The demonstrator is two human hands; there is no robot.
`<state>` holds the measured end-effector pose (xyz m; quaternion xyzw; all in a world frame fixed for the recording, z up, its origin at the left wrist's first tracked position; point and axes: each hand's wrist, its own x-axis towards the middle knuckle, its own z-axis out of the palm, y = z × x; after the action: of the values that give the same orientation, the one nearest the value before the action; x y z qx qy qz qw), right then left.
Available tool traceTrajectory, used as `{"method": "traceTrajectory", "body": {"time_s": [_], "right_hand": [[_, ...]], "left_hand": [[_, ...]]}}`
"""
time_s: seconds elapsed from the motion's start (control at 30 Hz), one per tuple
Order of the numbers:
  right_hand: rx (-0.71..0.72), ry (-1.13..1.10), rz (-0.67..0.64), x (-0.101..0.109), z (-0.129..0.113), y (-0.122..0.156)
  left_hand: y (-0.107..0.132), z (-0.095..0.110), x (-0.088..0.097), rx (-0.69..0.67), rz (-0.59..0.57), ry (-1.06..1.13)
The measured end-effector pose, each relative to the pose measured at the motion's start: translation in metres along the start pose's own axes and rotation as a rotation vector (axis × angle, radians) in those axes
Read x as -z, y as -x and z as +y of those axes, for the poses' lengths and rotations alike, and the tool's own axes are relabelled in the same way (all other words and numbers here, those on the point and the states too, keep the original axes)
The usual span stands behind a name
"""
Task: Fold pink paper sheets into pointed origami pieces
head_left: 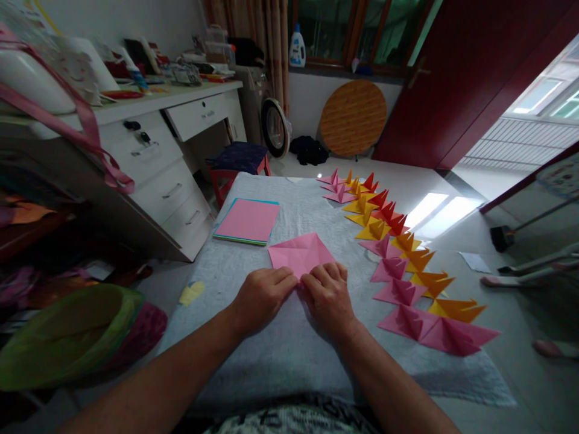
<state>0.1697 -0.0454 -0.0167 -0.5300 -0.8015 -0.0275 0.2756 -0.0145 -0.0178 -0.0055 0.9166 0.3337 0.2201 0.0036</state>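
Note:
A creased pink sheet of origami paper (pixel 302 252) lies on the cloth-covered table, partly folded, its near edge under my fingers. My left hand (pixel 265 296) pinches that edge from the left, thumb and fingers pressed together. From the right, my right hand (pixel 329 295) grips the same edge with curled fingers, its tips nearly touching the left ones. The near corner of the paper is hidden by both hands. Beyond my left hand sits a stack of square paper (pixel 248 220), pink on top with blue and green edges showing. Folded paper cranes (pixel 409 322) in pink, yellow and red stand in rows to the right.
The table (pixel 289 374) wears a pale grey-blue cloth with a yellow patch (pixel 192 293) at its left. A green bin (pixel 67 337) stands at the left, below a white desk (pixel 149 158). A stool (pixel 239 158) touches the far left area.

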Motion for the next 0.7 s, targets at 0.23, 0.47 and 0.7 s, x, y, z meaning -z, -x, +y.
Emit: {"method": "traceTrajectory", "body": {"time_s": [0.23, 0.47, 0.7], "right_hand": [[-0.086, -0.081, 0.058, 0.013, 0.016, 0.002], [-0.004, -0.083, 0.313, 0.024, 0.019, 0.007], [-0.046, -0.077, 0.186, 0.016, 0.02, 0.005]], "left_hand": [[0.0, -0.013, 0.002, 0.119, 0.332, 0.242], [0.003, -0.016, 0.008, 0.142, 0.478, 0.303], [0.001, -0.037, -0.005, 0.138, 0.147, 0.108]]}}
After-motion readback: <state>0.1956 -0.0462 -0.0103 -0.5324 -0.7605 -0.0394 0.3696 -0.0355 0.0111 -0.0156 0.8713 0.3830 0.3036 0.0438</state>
